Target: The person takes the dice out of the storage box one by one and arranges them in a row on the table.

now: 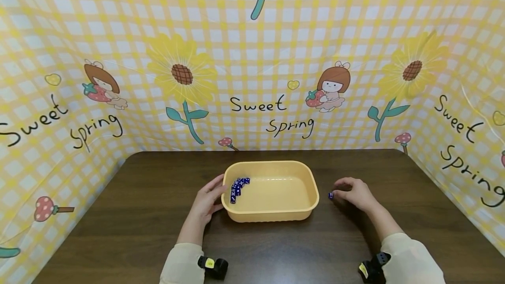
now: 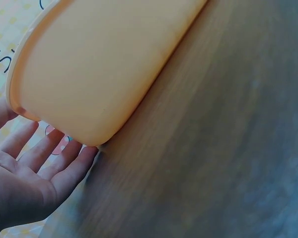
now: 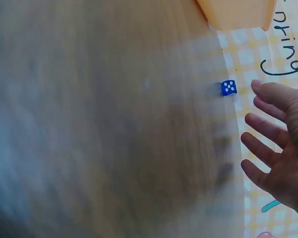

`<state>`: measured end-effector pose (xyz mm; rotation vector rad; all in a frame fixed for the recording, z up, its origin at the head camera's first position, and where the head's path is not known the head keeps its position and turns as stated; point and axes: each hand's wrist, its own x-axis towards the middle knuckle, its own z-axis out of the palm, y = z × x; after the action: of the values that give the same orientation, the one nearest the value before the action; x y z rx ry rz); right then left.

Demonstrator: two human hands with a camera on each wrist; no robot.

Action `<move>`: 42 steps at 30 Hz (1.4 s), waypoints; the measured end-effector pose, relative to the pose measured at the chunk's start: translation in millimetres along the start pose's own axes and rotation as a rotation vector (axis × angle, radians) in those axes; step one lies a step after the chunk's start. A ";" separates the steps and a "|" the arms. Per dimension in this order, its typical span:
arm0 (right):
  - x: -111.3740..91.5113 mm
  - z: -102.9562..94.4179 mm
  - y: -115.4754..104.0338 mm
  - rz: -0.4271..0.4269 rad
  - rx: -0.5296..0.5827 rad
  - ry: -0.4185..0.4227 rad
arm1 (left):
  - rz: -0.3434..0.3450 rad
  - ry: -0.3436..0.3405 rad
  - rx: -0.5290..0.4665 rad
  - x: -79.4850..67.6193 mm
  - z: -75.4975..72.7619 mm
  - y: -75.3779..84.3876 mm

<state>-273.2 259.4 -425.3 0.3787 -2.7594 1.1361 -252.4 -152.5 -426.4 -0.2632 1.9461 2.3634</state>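
At the left end of a yellow plastic tub (image 1: 272, 216) is my left hand (image 1: 207, 198), holding it with the thumb over the rim and the other fingers along the outside wall. Several blue dice (image 1: 236, 187) with white dots lie bunched inside, at the tub's left end. To the right of the tub, a single blue die (image 3: 229, 88) sits on the table, showing five dots in the right wrist view. My right hand (image 1: 353, 193) is just beside this die, its fingers spread and loosely bent with nothing between them.
The dark wooden table (image 1: 130, 214) carries the tub near its middle. Behind it and at both sides hangs a yellow checked cloth (image 1: 252, 65) with printed flowers and words. A black wrist camera (image 1: 213, 266) is strapped at each sleeve.
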 end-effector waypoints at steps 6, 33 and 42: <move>2.5 -2.8 -1.4 0.015 0.081 0.009 | 0.004 -0.001 -0.002 0.5 0.1 -0.1; 58.7 -35.9 -76.4 -0.007 0.206 0.053 | -0.011 0.003 -0.009 1.3 0.3 0.6; 77.1 -31.8 -113.6 -0.066 0.218 0.049 | -0.016 -0.002 0.008 0.8 1.2 1.9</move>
<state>-314.4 190.3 -309.7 0.4556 -2.5682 1.4139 -253.6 -151.8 -424.4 -0.2749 1.9447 2.3451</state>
